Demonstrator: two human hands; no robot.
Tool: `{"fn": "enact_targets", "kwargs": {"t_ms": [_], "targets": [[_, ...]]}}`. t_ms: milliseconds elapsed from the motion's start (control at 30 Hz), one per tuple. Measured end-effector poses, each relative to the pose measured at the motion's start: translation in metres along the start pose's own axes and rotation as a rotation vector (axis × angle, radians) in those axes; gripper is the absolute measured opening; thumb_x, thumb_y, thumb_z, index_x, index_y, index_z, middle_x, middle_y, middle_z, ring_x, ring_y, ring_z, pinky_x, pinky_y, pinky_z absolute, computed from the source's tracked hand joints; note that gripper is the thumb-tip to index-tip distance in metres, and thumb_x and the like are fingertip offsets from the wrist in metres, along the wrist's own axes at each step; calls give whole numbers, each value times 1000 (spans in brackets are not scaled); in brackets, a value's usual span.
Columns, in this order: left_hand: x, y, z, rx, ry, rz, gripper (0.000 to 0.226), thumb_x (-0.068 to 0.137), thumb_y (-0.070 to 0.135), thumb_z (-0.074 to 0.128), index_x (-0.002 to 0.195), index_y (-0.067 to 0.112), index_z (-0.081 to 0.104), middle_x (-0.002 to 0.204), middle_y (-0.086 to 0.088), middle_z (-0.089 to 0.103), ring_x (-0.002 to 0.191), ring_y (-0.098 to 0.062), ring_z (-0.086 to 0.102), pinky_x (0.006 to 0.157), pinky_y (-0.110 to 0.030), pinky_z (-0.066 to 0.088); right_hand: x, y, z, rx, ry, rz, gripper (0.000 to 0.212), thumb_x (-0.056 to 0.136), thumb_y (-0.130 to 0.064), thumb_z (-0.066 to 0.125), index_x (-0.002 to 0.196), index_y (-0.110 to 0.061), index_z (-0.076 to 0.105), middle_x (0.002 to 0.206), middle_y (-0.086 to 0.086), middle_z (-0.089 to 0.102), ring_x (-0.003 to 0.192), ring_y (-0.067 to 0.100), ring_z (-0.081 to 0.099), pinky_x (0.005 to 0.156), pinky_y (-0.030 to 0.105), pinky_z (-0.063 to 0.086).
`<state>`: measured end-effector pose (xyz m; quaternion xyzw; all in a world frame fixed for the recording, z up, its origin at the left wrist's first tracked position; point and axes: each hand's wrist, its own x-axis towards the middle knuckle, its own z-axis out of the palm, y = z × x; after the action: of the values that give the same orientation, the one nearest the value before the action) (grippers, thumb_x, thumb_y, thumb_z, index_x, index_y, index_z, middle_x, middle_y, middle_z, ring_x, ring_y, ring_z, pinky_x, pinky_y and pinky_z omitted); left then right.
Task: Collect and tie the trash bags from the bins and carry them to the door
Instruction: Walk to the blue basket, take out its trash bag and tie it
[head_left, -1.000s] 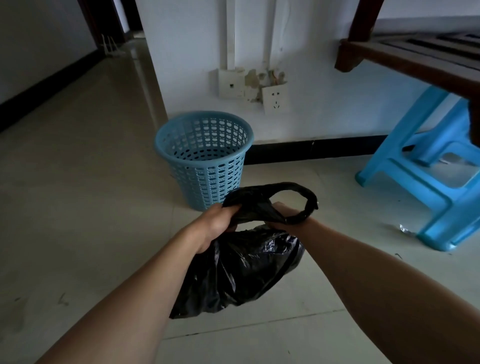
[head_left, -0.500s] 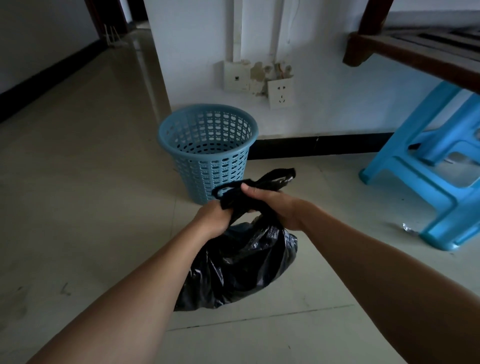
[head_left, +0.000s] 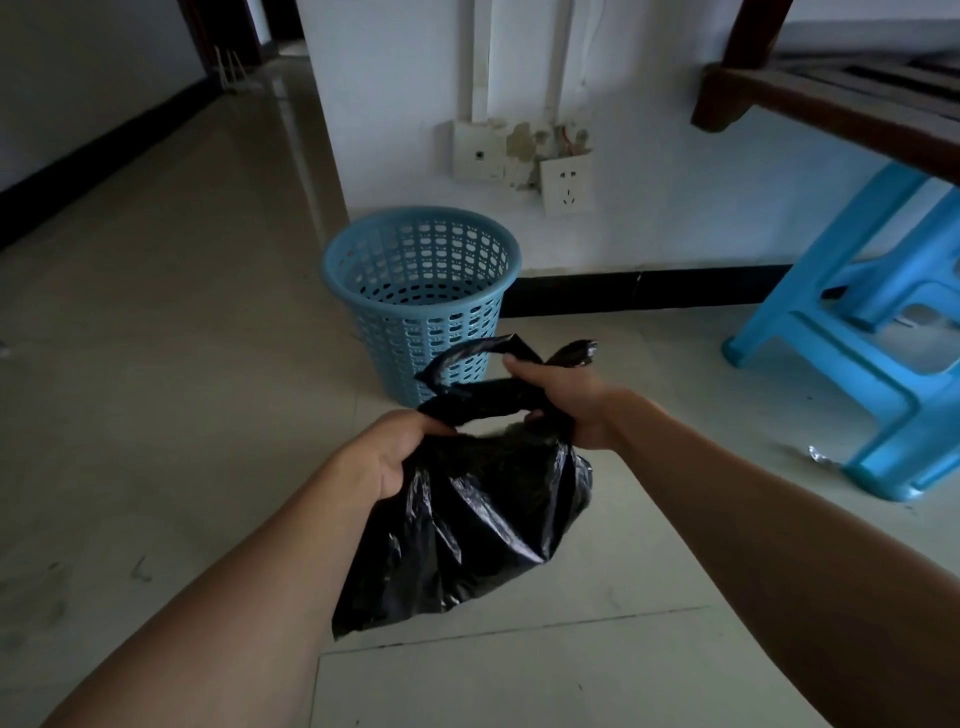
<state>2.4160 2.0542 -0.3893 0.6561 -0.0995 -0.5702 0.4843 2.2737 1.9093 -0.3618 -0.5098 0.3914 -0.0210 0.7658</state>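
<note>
A black trash bag hangs above the floor tiles in front of me, full and crinkled. My left hand grips the bag's top on the left side. My right hand grips the twisted handle strips on the right, and two loose ends stick up past its fingers. A taut strip of black plastic runs between both hands. Behind the bag stands a blue perforated plastic bin with no bag in it, close to the white wall.
Two stacked blue plastic stools stand at the right under a dark wooden frame. Wall sockets sit above the bin. A tiled hallway runs off at the upper left. A small scrap lies by the stool.
My hands have drawn apart, pulling the handle strips tight between them. The loop that lay over my right wrist is gone and loose ends now stick up.
</note>
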Motion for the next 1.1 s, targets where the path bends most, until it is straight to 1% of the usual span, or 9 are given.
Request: {"fn": "enact_targets", "kwargs": {"t_ms": [100,167,267,367,533,667,800,967,1100], "targets": [[2,3,-4,-124,14,-6,16,91,2,51,83,3,65,60,-13,67,50,-23,66,55,-30,57,-10,-2,5,-172,-162,20,25,87,-24,71,103,-4,69,98,12,75,85,24,73,78,32,60],[4,4,-6,-164,7,-8,22,94,6,46,81,5,63,58,-12,64,47,-22,64,51,-27,56,-10,-2,7,-299,-224,14,14,86,-15,71,97,-6,72,94,10,76,86,24,73,81,33,59],[5,4,-8,-129,-21,-54,17,91,13,50,82,7,63,67,-10,63,57,-22,65,63,-29,56,0,4,9,-705,44,-188,10,74,-9,81,78,-11,72,76,2,72,75,18,67,79,32,54],[2,4,-7,-86,-81,-20,14,83,22,62,88,9,65,73,-6,60,65,-21,61,62,-27,56,2,10,9,-936,359,-350,18,74,-13,77,88,-8,67,83,6,67,76,23,64,68,32,54],[0,5,0,66,-144,7,60,60,28,86,115,12,68,113,-14,71,104,-31,66,93,-44,52,0,19,7,-1065,531,-598,23,78,-21,69,98,-12,62,93,11,70,87,32,64,74,38,54],[4,4,8,120,13,13,26,79,11,72,104,7,68,98,-17,70,88,-30,66,85,-39,53,0,19,8,-1023,502,-668,16,77,-19,70,88,-17,60,87,6,69,85,30,64,76,40,54],[5,4,5,10,55,30,12,88,6,56,89,7,68,67,-7,72,58,-20,68,66,-32,54,6,19,9,-754,355,-452,25,66,-18,82,70,-26,58,74,-3,64,74,19,62,73,40,55],[-5,4,-6,-242,-89,68,29,88,17,56,114,8,66,109,-12,71,98,-23,67,100,-43,47,-3,11,16,-249,237,-275,24,95,-28,59,88,-8,69,76,9,68,61,19,59,59,27,50],[3,14,-9,-450,163,148,23,88,19,61,104,5,68,92,-13,70,80,-25,67,77,-39,57,-2,14,18,-52,280,-225,37,101,-33,45,105,-5,70,102,18,73,77,25,64,74,33,56]]}}
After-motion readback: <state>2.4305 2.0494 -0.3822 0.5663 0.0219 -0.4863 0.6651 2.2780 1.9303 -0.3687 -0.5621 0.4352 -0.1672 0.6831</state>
